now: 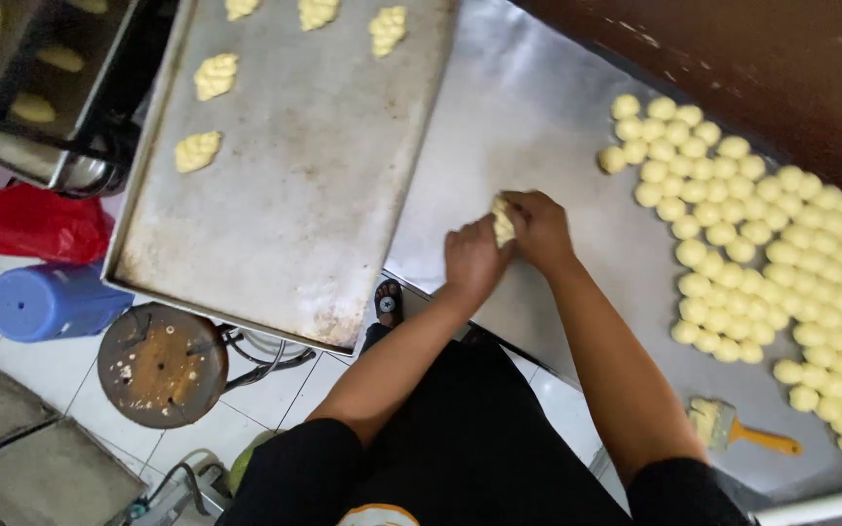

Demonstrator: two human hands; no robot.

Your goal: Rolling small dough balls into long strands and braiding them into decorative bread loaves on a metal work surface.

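Both hands meet at the centre of the view over the edge of the dull stainless-steel table (538, 107). The left hand (475, 258) and the right hand (538, 229) are curled shut around one small pale-yellow lump of soft dough (503, 222), pinched between the fingers of both, probably so that it can be pressed into shape just above the metal rather than on it.

At three o'clock from the hands a wide spread of small round pale-yellow dough balls (733, 234) lies in close rows, balls touching one another, likely kept within reach of the right hand. At five o'clock, near the table's front edge, a flat pastry brush with an orange handle (738, 429) rests alone, its bristles toward the person.

At ten o'clock a large worn rectangular metal baking tray (294, 195) lies partly on the table and overhangs its edge; a few plaited pale dough pieces (197, 151) sit well apart along its far and left sides, spaced as if to leave them room.

Below the tray, on the white tiled floor (41, 370), stand a round rust-stained stool (161, 363) and a blue plastic stool lying on its side (56, 302), with a red plastic bag (31, 222) at nine o'clock. A rack holding more trays of dough (31, 88) fills the upper left corner.
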